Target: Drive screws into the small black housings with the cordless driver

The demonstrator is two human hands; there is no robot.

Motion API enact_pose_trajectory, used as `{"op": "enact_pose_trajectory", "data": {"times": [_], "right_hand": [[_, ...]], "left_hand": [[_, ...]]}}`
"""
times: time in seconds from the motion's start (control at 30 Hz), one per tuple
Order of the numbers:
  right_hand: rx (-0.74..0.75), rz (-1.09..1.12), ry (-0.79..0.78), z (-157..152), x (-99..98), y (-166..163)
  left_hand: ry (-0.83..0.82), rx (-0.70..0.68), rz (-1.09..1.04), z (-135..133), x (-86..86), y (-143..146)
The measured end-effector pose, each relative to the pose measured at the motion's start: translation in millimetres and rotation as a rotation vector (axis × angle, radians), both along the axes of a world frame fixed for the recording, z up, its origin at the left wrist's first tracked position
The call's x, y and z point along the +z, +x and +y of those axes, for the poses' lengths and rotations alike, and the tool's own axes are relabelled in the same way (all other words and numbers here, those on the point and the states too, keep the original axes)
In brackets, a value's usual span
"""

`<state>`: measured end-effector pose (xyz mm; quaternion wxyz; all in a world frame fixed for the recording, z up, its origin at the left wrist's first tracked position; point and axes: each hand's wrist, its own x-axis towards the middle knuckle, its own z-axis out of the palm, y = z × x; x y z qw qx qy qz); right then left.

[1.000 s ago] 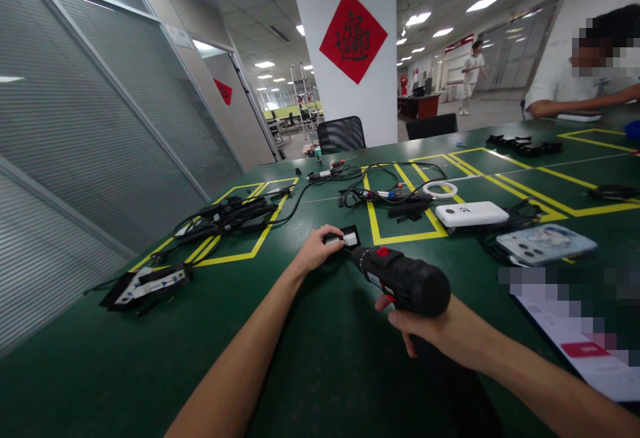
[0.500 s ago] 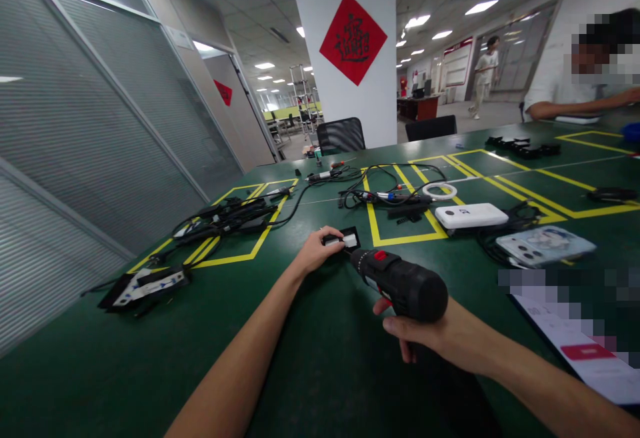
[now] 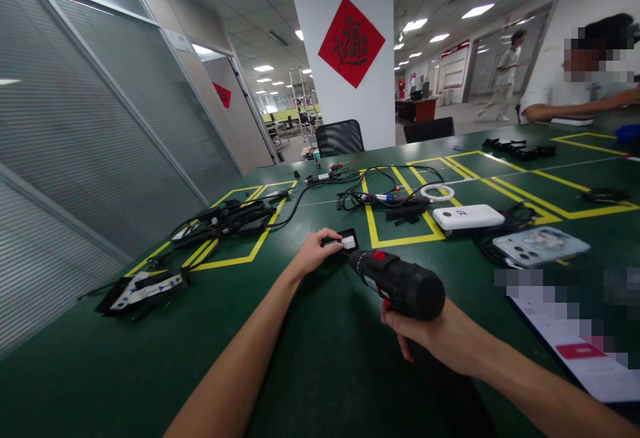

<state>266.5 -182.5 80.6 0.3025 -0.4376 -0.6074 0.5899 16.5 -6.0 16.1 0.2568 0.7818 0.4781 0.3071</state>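
Note:
My right hand is wrapped round the grip of a black cordless screwdriver with a red switch on top. Its nose points at a small black part with a white block lying on the green table. My left hand rests on the table with its fingers closed on the left side of that small part, holding it in place. The tool's tip meets the part at its near right edge; the bit itself is too small to see.
Behind the part lie tangled black cables, a soldering-type pen, a white ring, a white box and a phone. A black-and-white bracket lies at left. Papers lie at right. Another person sits at the far right.
The view has drifted slightly. My right hand has edged the screwdriver a little left and down toward the part. My left hand has stayed on the part.

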Motion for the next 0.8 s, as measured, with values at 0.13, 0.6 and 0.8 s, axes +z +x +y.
{"op": "enact_pose_trajectory", "data": {"times": [0.13,0.6,0.8], "right_hand": [[0.008,0.012,-0.002,-0.4,1.0,-1.6],[0.104,0.217,-0.130,4.0,-6.4,4.6],[0.147,0.228,-0.172,1.0,-5.3,3.3]], "left_hand": [[0.003,0.005,-0.001,1.9,-1.6,-0.4],[-0.029,-0.005,-0.038,0.1,0.0,-0.1],[-0.033,0.007,-0.037,-1.1,1.0,0.4]]}}
